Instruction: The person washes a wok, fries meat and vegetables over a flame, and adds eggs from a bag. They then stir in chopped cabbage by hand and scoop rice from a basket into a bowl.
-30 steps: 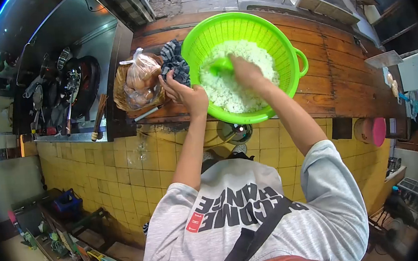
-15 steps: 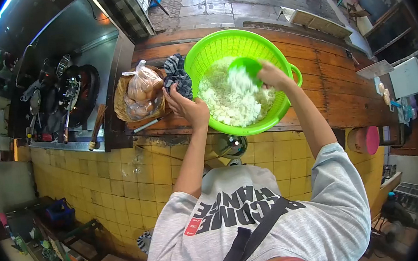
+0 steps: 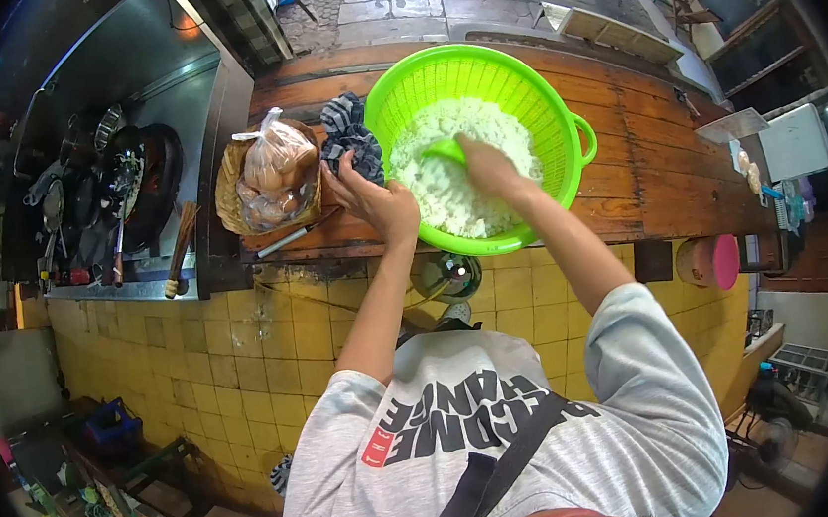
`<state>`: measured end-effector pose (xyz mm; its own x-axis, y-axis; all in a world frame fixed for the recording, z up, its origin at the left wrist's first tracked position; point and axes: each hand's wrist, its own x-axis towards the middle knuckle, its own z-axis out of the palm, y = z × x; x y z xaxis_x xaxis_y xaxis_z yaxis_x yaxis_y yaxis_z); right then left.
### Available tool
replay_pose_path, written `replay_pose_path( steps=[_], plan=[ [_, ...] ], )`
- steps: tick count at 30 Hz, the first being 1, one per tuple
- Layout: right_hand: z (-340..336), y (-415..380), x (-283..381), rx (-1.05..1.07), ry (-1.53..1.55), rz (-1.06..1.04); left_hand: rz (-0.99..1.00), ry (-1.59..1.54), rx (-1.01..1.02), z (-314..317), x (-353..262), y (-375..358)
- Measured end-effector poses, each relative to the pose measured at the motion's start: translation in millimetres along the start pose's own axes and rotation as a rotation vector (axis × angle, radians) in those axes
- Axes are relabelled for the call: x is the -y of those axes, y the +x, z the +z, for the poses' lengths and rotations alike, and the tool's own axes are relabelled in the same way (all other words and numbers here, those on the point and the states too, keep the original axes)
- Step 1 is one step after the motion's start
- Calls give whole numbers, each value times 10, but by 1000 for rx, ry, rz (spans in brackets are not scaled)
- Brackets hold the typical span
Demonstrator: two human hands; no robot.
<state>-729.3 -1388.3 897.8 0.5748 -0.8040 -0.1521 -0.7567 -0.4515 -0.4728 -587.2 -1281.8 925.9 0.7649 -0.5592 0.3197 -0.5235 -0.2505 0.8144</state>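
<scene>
A large bright green plastic colander holds a heap of white rice. My right hand is inside it, slightly blurred, its fingers closed on a small green bowl that is pushed tilted into the rice. Part of that bowl is hidden by rice and fingers. On the near left, my left hand rests against the outside of the colander with its fingers stretched out and apart. Its fingertips are at a crumpled dark striped cloth lying beside the colander.
A woven basket with a plastic bag of brown, egg-like round items stands left of the cloth. A light-coloured rod lies near the wooden table's front edge. Farther left are a dark wok and a brush.
My right hand has moved left and down with the green bowl, from holding it raised with rice to pressing it into the heap. My left hand stays by the colander. The view has shifted slightly.
</scene>
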Motion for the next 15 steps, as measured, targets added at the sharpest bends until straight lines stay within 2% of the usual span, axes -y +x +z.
replay_pose_path(
  steps=[2, 6, 8, 9, 10, 12, 13, 14, 15],
  plan=[
    [69, -63, 107, 100, -107, -49, -26, 14, 24, -26, -28, -4],
    [-101, -144, 160, 200, -77, -25, 25, 9, -12, -39, -13, -24],
    [-316, -212, 186, 336, 151, 104, -28, 18, 20, -33, -6, -13],
    [-270, -181, 101, 304, 283, 110, 37, 8, -9, -39, 9, -14],
    [-288, -160, -33, 343, 454, 211, 37, 9, -16, -31, 22, 2],
    [-607, -158, 10, 319, 601, 459, 47, -4, 11, -28, 47, -2],
    [-799, -211, 110, 186, 674, 382, 57, -19, 8, -44, 26, 2],
    [-737, -5, -239, 80, 574, 254, 50, -10, 10, -44, 26, 8],
    [-817, 19, -164, -160, 343, 214, 49, -23, 7, -36, 28, 12]
  ],
)
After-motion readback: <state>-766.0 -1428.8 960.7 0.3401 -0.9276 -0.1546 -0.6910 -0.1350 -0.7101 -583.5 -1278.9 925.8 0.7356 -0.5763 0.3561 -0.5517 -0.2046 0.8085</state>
